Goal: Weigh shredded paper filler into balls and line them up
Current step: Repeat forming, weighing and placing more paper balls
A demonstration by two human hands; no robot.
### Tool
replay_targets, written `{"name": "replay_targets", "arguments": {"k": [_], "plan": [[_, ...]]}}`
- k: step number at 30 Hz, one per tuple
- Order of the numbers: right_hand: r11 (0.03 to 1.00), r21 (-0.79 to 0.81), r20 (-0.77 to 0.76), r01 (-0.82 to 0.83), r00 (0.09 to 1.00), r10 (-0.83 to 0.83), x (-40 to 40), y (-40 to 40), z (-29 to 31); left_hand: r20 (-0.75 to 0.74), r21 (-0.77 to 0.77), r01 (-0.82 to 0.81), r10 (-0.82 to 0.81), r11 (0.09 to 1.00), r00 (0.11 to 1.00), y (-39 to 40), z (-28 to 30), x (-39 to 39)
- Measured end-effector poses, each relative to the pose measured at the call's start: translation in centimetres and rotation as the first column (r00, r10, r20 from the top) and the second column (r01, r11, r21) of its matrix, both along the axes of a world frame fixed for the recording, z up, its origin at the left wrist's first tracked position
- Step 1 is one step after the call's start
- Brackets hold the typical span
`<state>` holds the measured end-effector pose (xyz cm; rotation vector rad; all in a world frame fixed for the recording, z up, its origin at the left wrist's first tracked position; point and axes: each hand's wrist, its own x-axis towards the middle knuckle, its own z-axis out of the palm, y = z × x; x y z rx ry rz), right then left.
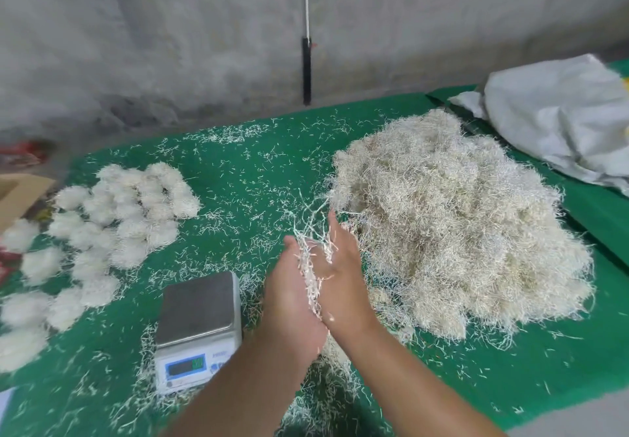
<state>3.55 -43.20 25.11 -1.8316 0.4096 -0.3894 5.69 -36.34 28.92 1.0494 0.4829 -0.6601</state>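
I see both hands, left hand [292, 295] and right hand [342, 281], pressing a wisp of shredded paper [311, 266] between flat, straight-fingered grips, pile [452, 225] at three o'clock. I'd roll firmly, then set it on the scale [199, 303] at nine o'clock.

Soft even daylight, faint shadows, blurred and bowed edges

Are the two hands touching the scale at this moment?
Apart. In the head view the left hand and right hand press shredded paper between their palms, right of the scale; green cloth shows between.
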Motion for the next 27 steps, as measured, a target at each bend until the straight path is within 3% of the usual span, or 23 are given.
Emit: {"name": "replay_targets", "arguments": {"k": [2, 5, 7, 8, 10, 12, 14, 16, 18, 20, 23, 24, 25, 26, 27], "plan": [[0.998, 0.069, -0.049, -0.001, 0.999, 0.004, 0.0, -0.1, -0.5, 0.101, 0.107, -0.038, 0.027, 0.994, 0.995, 0.0, -0.5, -0.1], [0.960, 0.261, -0.183, -0.097, 0.972, 0.148, -0.4, 0.6, -0.4, 0.245, 0.227, -0.113, 0.055, 0.967, 0.968, 0.3, -1.3, 0.6], [0.858, 0.500, -0.185, -0.114, 0.954, 0.234, -1.1, 0.9, -0.3, 0.331, 0.276, -0.115, 0.018, 0.954, 0.944, 0.4, -1.2, 1.2], [0.750, 0.653, -0.133, -0.106, 0.959, 0.251, -1.4, 0.8, -0.3, 0.382, 0.314, -0.106, -0.024, 0.943, 0.924, 0.4, -1.2, 1.5], [0.382, 0.920, 0.015, -0.087, 0.982, 0.187, -2.1, 0.0, -0.2, 0.532, 0.402, -0.109, -0.135, 0.909, 0.836, 0.8, -1.3, 2.0], [0.056, 0.990, 0.122, -0.132, 0.981, 0.149, -2.6, -0.7, 0.0, 0.674, 0.466, -0.103, -0.276, 0.879, 0.685, 1.6, -1.7, 2.0], [-0.030, 0.986, 0.164, -0.162, 0.962, 0.216, -2.5, -0.8, 1.5, 0.741, 0.521, -0.064, -0.414, 0.851, 0.530, 2.0, -1.9, 1.3], [0.019, 0.991, 0.123, -0.130, 0.968, 0.219, -2.4, -0.4, 2.5, 0.741, 0.644, -0.121, -0.576, 0.756, 0.346, 1.9, -2.2, 0.7], [0.139, 0.989, 0.031, -0.057, 0.982, 0.186, -2.0, 0.3, 2.9, 0.642, 0.762, -0.313, -0.726, 0.567, 0.247, 1.6, -2.5, 0.6], [0.268, 0.963, -0.020, -0.011, 0.993, 0.114, -1.8, 1.0, 3.1, 0.545, 0.812, -0.410, -0.792, 0.416, 0.275, 1.3, -1.8, 0.7], [0.399, 0.913, -0.096, 0.088, 0.995, -0.001, -1.8, 1.3, 3.0, 0.458, 0.851, -0.418, -0.839, 0.319, 0.292, 1.1, -1.8, 0.4], [0.457, 0.882, -0.116, 0.117, 0.993, -0.032, -1.7, 1.2, 2.8, 0.471, 0.865, -0.350, -0.822, 0.359, 0.320, 1.0, -2.0, 0.1], [0.525, 0.838, -0.134, 0.145, 0.989, -0.058, -1.5, 0.9, 2.7, 0.509, 0.860, -0.206, -0.766, 0.466, 0.392, 0.9, -2.2, -0.3], [0.589, 0.788, -0.159, 0.176, 0.984, -0.081, -1.5, 0.5, 2.8, 0.522, 0.792, -0.007, -0.670, 0.611, 0.528, 0.8, -2.0, -0.8], [0.639, 0.740, -0.184, 0.209, 0.977, -0.106, -1.3, 0.0, 2.9, 0.464, 0.616, 0.169, -0.529, 0.769, 0.711, 0.8, -1.8, -1.1]]}}
